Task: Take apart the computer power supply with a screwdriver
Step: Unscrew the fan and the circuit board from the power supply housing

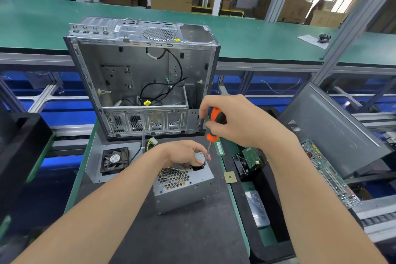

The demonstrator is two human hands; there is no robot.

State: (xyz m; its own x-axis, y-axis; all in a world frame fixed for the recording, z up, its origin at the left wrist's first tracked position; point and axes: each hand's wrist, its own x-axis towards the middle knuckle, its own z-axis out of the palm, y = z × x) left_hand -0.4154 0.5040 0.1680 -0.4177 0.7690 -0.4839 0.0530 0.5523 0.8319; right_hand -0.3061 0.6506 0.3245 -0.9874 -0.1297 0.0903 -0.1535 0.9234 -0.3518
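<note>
A grey metal power supply (184,188) with a honeycomb grille stands on the dark mat in the middle of the bench. My left hand (182,153) grips its top far edge, fingers curled over the metal. My right hand (231,120) holds the orange and black screwdriver (214,126) by the handle, above and to the right. The shaft runs down and left, and its tip touches the power supply's top right corner beside my left fingers. A separate cover panel with a black fan (114,161) lies flat to the left.
An emptied computer case (141,79) stands open just behind the power supply. Right of the mat lie a memory stick (219,148), a processor chip (230,177), a small drive part (249,161), a motherboard (330,173) and a grey case panel (334,126). A black bin (19,148) sits at the left.
</note>
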